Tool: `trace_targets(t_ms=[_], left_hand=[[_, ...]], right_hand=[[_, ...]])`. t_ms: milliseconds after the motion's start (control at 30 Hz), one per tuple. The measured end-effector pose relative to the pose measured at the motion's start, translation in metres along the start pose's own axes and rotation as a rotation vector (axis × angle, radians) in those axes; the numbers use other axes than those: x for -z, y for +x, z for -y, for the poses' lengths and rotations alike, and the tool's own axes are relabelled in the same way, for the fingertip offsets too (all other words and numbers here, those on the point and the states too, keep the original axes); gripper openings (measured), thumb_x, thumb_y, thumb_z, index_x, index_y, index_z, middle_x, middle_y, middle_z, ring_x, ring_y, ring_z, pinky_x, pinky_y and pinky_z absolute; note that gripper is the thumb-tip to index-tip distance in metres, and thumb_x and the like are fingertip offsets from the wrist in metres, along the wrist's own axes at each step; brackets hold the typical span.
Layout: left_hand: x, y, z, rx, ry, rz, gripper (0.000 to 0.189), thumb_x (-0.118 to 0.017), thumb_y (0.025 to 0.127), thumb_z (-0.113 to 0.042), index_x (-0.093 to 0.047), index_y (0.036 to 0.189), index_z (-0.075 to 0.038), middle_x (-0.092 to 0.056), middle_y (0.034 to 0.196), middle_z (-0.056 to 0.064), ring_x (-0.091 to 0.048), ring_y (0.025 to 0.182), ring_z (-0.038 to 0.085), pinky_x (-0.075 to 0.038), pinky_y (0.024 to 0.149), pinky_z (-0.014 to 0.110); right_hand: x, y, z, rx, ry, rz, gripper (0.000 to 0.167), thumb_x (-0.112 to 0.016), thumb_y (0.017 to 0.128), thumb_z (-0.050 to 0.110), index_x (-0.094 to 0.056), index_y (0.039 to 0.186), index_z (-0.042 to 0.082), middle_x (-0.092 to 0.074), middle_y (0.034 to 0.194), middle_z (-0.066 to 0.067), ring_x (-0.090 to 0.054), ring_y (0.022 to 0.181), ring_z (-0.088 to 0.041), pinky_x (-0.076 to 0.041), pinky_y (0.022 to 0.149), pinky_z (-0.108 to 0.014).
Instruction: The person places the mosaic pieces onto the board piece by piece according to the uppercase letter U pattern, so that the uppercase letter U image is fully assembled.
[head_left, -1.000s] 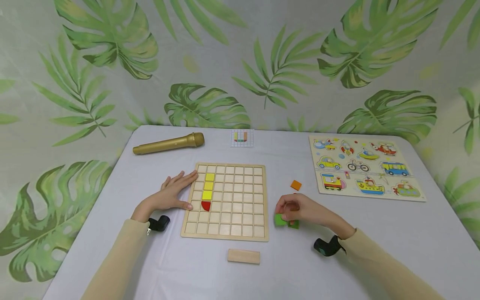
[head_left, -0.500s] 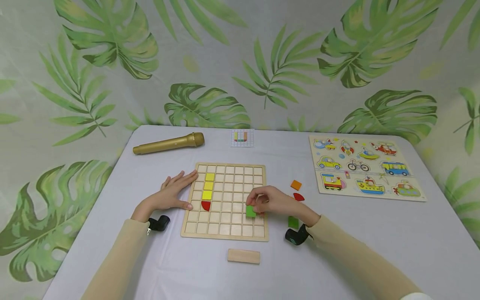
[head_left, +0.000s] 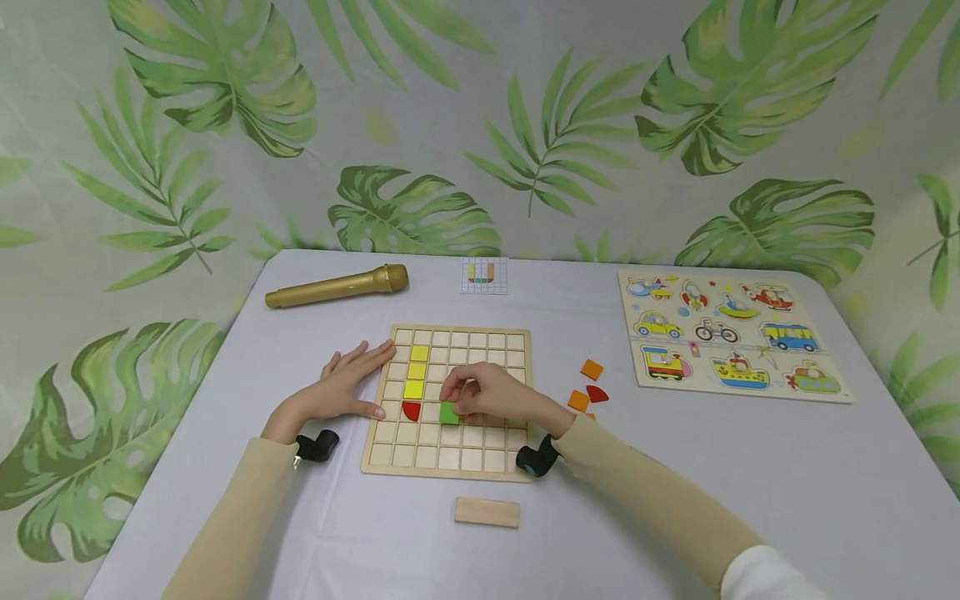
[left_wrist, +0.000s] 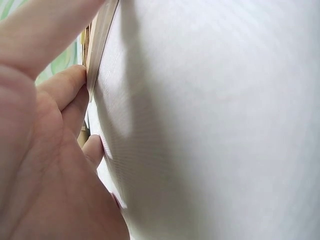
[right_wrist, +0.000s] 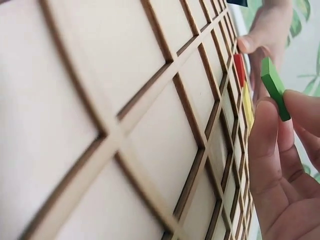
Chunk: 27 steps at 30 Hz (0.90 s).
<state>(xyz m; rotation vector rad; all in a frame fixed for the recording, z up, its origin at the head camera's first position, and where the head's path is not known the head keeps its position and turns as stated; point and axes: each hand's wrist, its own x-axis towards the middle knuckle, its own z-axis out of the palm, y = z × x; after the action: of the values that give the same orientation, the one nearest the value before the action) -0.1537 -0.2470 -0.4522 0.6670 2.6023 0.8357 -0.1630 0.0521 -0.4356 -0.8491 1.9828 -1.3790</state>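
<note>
My right hand pinches a green square tile between thumb and fingers over the wooden grid board. In the right wrist view the green tile is tilted and held off the board's surface. On the board, three yellow square tiles form a column at the left, with a red quarter-circle tile below them. My left hand is spread, its fingers and thumb touching the board's left edge. The left wrist view shows that palm beside the board's edge.
Right of the board lie orange square tiles and another red quarter-circle tile; my right sleeve covers part of that area. A pattern card, gold microphone, vehicle puzzle and plain wooden block surround the board.
My right hand has picked up the green tile from the right of the board and carried it left over the grid, towards the red tile. My left hand has stayed put.
</note>
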Motion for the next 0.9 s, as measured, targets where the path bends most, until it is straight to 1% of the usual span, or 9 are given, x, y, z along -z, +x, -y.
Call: trace_targets(t_ms=[200,300,467,567,633,767,900], left_hand=[[-0.001,0.001,0.002,0.007,0.013,0.004,0.103,-0.077,0.076,-0.046,-0.019,0.154,-0.011,-0.012,0.159,0.008,0.001,0.143,0.038,0.009,0.106,0.063],[0.000,0.001,0.002,0.006,0.015,0.004,0.103,-0.077,0.076,-0.046,-0.019,0.154,-0.012,-0.012,0.159,0.008,0.001,0.143,0.038,0.008,0.105,0.063],[0.000,0.001,0.002,0.003,0.012,0.002,0.103,-0.077,0.076,-0.045,-0.019,0.154,-0.012,-0.012,0.159,0.008,0.002,0.143,0.038,0.009,0.105,0.063],[0.000,0.001,0.002,0.001,0.011,0.002,0.103,-0.077,0.076,-0.045,-0.019,0.154,-0.012,-0.012,0.159,0.007,0.002,0.143,0.038,0.009,0.105,0.063],[0.000,0.001,0.001,0.001,0.008,0.002,0.103,-0.077,0.076,-0.045,-0.019,0.154,-0.011,-0.012,0.159,0.007,0.002,0.143,0.038,0.009,0.105,0.063],[0.000,0.001,0.001,0.004,0.006,0.003,0.103,-0.077,0.076,-0.044,-0.019,0.154,-0.011,-0.012,0.160,0.007,0.002,0.143,0.038,0.009,0.105,0.063],[-0.001,0.001,0.001,0.006,0.007,0.004,0.102,-0.077,0.076,-0.044,-0.020,0.154,-0.011,-0.011,0.160,0.007,0.002,0.143,0.038,0.009,0.105,0.063]], right_hand=[[-0.011,0.014,0.001,-0.039,-0.069,-0.029,0.012,-0.063,0.086,-0.003,-0.067,0.094,0.006,-0.058,0.079,-0.003,-0.057,0.064,-0.016,-0.050,0.060,-0.026],[-0.015,0.019,0.004,-0.025,-0.141,-0.048,0.012,-0.064,0.085,-0.003,-0.067,0.093,0.006,-0.059,0.077,-0.001,-0.055,0.064,-0.013,-0.049,0.062,-0.024],[-0.021,0.025,0.009,0.028,-0.294,-0.080,0.011,-0.065,0.084,-0.004,-0.068,0.090,0.005,-0.060,0.077,0.002,-0.053,0.070,-0.010,-0.045,0.067,-0.022],[-0.025,0.027,0.012,0.033,-0.402,-0.100,0.012,-0.065,0.083,-0.004,-0.068,0.087,0.007,-0.059,0.074,0.004,-0.052,0.070,-0.010,-0.044,0.067,-0.022],[-0.027,0.028,0.013,0.027,-0.453,-0.112,0.012,-0.065,0.083,-0.004,-0.068,0.086,0.007,-0.057,0.072,0.004,-0.051,0.068,-0.010,-0.043,0.065,-0.022],[-0.030,0.029,0.013,0.008,-0.504,-0.129,0.013,-0.064,0.082,-0.005,-0.067,0.084,0.008,-0.054,0.067,0.005,-0.048,0.064,-0.009,-0.041,0.062,-0.021],[-0.032,0.030,0.012,-0.009,-0.515,-0.137,0.014,-0.064,0.082,-0.006,-0.067,0.083,0.008,-0.053,0.066,0.005,-0.047,0.063,-0.008,-0.040,0.060,-0.020]])
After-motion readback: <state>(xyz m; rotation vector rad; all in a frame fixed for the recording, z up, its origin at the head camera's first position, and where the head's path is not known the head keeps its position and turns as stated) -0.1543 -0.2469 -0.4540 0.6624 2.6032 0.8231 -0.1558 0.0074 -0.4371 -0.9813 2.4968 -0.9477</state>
